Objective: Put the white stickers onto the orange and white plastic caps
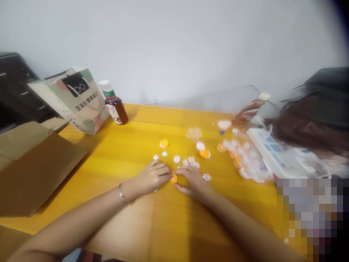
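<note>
Both hands meet at a small orange disc

The left hand (151,178) comes in from the lower left, back upward, its fingers bent and bunched together, their tips against the left edge of the orange disc (173,178). Its thumb is hidden, so whether it pinches the disc cannot be told. A metal bracelet (121,192) circles the wrist behind these fingers.

The right hand (195,182) reaches in from the lower right, thumb and forefinger curved into a C and closed on the disc, forefinger on the far rim and thumb on the near one. Its other fingers are mostly hidden.

The disc sits between the two sets of fingertips, just above or on the yellow table (136,225); blur leaves that contact unclear. Its orange face is turned up toward the camera. Being round, it shows no long axis and points no particular way.

Just beyond the right fingers lie white cut-out pieces (191,161), and another white cut-out (206,177) lies just right of that hand's knuckles. Just past the left knuckles is a small white ring (156,157). Farther out from the fingertips are a yellow disc (164,143) and, to its right, a second orange disc (205,153).
</note>
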Demonstrator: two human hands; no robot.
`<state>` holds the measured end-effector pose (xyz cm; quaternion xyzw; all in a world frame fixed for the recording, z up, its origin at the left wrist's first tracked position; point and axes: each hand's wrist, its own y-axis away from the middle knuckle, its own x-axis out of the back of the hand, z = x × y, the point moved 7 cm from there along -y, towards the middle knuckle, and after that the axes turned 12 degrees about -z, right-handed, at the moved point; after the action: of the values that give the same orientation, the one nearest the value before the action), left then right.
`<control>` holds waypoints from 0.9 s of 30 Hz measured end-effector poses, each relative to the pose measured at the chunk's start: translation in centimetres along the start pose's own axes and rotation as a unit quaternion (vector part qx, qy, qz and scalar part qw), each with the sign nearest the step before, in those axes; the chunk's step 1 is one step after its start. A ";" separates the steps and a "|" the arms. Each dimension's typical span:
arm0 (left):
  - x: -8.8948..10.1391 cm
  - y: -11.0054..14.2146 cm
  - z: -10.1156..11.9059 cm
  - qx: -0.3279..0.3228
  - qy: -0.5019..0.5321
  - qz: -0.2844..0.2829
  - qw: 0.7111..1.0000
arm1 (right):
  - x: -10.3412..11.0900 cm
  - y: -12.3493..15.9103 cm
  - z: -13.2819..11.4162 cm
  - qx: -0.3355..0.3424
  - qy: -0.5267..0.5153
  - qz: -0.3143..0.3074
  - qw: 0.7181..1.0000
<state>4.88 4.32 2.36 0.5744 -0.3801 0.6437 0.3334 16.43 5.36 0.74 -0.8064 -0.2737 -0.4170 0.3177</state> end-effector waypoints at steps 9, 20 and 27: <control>0.7 0.3 0.3 -0.043 -0.019 -0.018 0.999 | 0.2 -0.1 -0.2 -0.004 0.002 0.001 1.000; 0.7 0.5 -0.4 -0.016 0.057 -0.021 0.998 | 0.3 -0.2 -0.3 0.002 0.003 0.004 1.000; 2.7 1.5 -1.7 -0.021 0.240 -0.077 0.967 | 0.2 0.0 0.1 -0.002 0.012 0.007 1.000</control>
<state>2.44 5.01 4.83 0.4234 -0.2569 0.7274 0.4750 16.57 5.53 0.83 -0.8043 -0.2630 -0.4245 0.3221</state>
